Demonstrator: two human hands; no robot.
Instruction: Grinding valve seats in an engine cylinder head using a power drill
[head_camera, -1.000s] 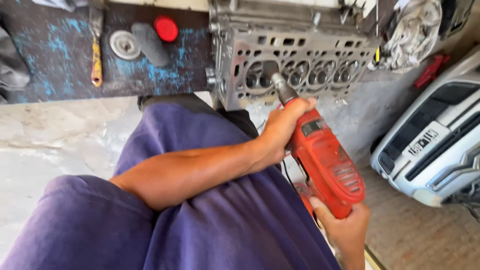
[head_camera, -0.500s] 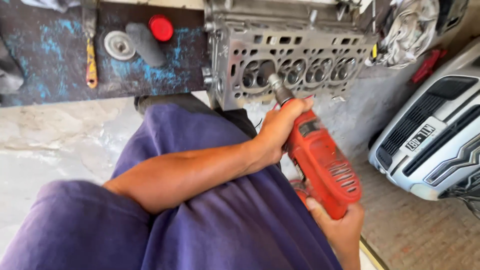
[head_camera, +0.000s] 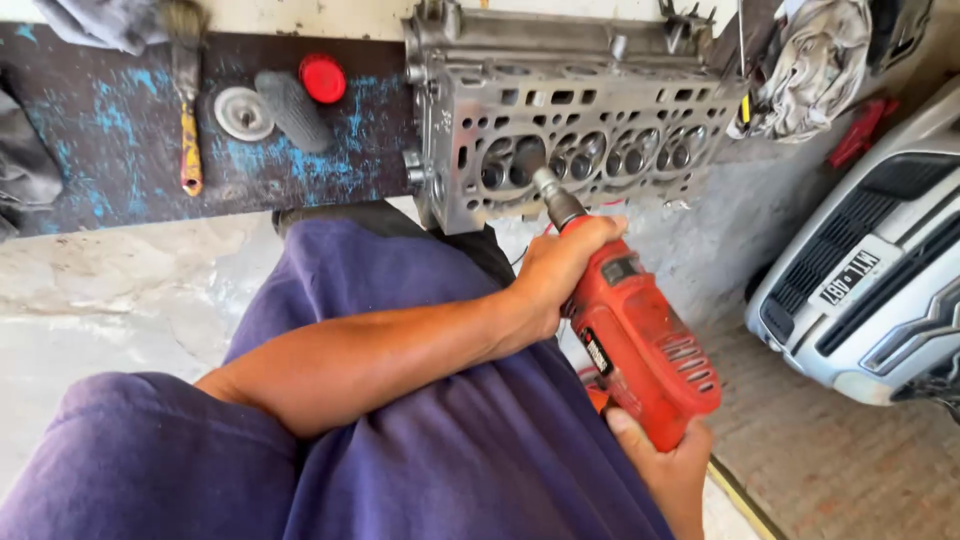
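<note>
A red electric drill (head_camera: 640, 335) points up and left, its chuck tip pressed into a port of a grey metal cylinder head (head_camera: 570, 110) that stands on edge against a dark board. My left hand (head_camera: 560, 268) wraps the drill's front body just behind the chuck. My right hand (head_camera: 665, 470) grips the drill's rear handle from below, near my lap. My purple-clad legs fill the lower left.
On the dark blue-stained board (head_camera: 120, 150) lie a yellow-handled brush (head_camera: 188, 120), a round metal disc (head_camera: 243, 112), a black grip (head_camera: 294, 108) and a red cap (head_camera: 322, 78). Crumpled rags (head_camera: 815, 65) hang at upper right. A silver car grille (head_camera: 880, 280) lies at right.
The drill and both hands stay in place on the cylinder head; the view has shifted slightly, with the tip staying in the same port area.
</note>
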